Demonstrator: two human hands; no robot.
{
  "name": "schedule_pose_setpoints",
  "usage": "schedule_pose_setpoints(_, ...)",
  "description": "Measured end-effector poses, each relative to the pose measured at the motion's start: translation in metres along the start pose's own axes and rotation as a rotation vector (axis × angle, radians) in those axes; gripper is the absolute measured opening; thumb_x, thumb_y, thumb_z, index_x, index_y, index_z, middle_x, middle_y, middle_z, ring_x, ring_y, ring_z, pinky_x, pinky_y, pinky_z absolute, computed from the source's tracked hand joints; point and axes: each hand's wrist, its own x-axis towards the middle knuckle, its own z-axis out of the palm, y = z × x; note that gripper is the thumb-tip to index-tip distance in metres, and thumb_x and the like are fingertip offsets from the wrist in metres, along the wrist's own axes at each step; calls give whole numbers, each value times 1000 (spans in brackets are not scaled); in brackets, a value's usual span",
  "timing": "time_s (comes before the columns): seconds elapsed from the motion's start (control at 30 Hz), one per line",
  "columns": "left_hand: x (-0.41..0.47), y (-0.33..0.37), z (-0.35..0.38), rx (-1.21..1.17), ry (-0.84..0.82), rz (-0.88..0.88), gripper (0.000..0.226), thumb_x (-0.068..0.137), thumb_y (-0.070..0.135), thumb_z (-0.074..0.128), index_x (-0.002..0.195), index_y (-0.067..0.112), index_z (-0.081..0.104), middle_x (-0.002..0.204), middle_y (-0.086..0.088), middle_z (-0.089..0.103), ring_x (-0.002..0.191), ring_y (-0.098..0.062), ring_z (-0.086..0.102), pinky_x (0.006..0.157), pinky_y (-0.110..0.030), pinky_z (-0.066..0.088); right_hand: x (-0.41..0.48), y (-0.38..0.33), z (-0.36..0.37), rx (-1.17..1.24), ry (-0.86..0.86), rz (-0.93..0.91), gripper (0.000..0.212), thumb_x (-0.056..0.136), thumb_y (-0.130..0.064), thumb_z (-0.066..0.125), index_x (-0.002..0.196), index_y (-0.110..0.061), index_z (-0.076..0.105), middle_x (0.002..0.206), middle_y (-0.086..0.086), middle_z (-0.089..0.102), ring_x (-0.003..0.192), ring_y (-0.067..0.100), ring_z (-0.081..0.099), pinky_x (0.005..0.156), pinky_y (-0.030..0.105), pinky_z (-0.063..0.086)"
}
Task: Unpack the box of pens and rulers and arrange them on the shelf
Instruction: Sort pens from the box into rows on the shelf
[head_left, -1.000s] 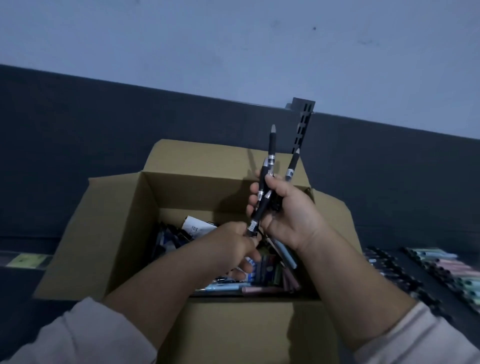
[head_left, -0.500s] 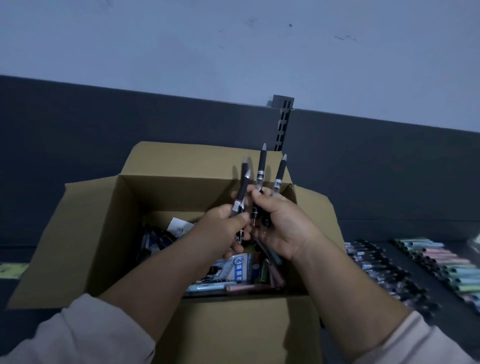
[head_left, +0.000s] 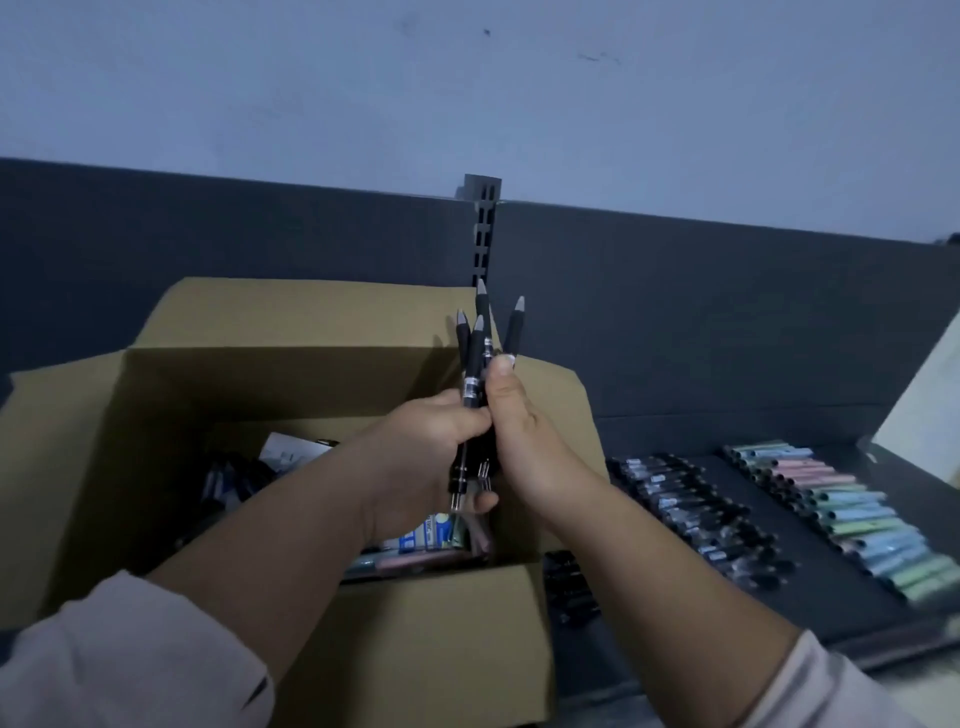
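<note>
Over the part-full brown cardboard box (head_left: 156, 415), slim black pens (head_left: 474, 364) are gripped by the left hand (head_left: 426, 457) and right hand (head_left: 524, 447); two pen rows (head_left: 696, 514) are laid on the dark shelf (head_left: 810, 584).

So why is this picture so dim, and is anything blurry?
Head view: dim, bluish light, no glare; the pastel pens near the right edge blur; the back panel's top line slants down to the right; the black pens over the box look fairly sharp.
</note>
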Motion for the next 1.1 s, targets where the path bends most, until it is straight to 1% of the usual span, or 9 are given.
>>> schedule_pose_setpoints(0.1,1,-2,16,150,2,50,24,94,13,48,115,4,54,86,-16,59,62,-19,57,44,-25,40,-13,-2,-18,-107,-30,41,81,85,-75,18,127,-13,50,90,9,65,71,12,65,58,21,49)
schedule_pose_setpoints(0.27,1,-2,53,422,-22,78,33,78,35,52,108,22,54,82,-9,60,70,-23,57,59,-38,42,-40,-6,-55,-124,-2,47,79,83,-80,18,125,-24,55,70,-5,69,73,7,65,80,28,47)
schedule_pose_setpoints(0.37,1,-6,82,358,-30,94,19,89,26,50,107,20,54,88,-10,64,56,-13,61,48,-24,46,-60,-6,-81,-100,-74,72,74,80,-83,21,107,-30,66,65,-9,68,71,0,65,79,22,47)
schedule_pose_setpoints(0.43,3,-16,106,395,13,121,19,92,20,46,110,21,51,89,-10,65,53,-12,62,43,-22,45,-71,-4,-97,47,-158,62,70,82,-78,31,99,-21,67,66,3,65,65,16,63,72,27,46)
schedule_pose_setpoints(0.53,15,-43,139,782,119,226,16,89,23,47,105,22,45,90,-14,62,74,-28,63,63,-38,53,-76,2,-128,478,121,-19,50,79,-56,57,104,-12,57,91,9,64,80,29,62,74,41,51)
schedule_pose_setpoints(0.63,28,-78,165,1205,185,362,13,92,22,47,90,18,35,88,-7,55,79,-26,56,64,-33,41,-78,22,-169,621,415,-170,24,87,-22,67,106,-21,52,98,1,65,83,19,68,72,32,56)
schedule_pose_setpoints(0.77,42,-121,187,1463,267,323,20,90,12,47,98,21,31,102,-3,48,81,-19,54,57,-28,34,-85,77,-203,158,408,16,9,90,-16,62,95,-22,57,81,-3,65,77,17,61,73,36,50)
schedule_pose_setpoints(0.97,49,-174,183,1757,353,0,35,88,12,46,121,18,35,118,-6,37,104,-23,44,64,-31,31,-93,155,-210,-240,177,243,12,93,-24,59,83,-19,59,71,-3,55,61,10,47,47,13,37)
schedule_pose_setpoints(1.1,49,-195,182,1729,373,-95,35,90,15,46,124,18,35,121,-6,35,110,-25,38,74,-33,29,-96,178,-205,-568,80,140,20,94,-26,59,108,-13,64,104,2,50,85,13,49,70,14,35)
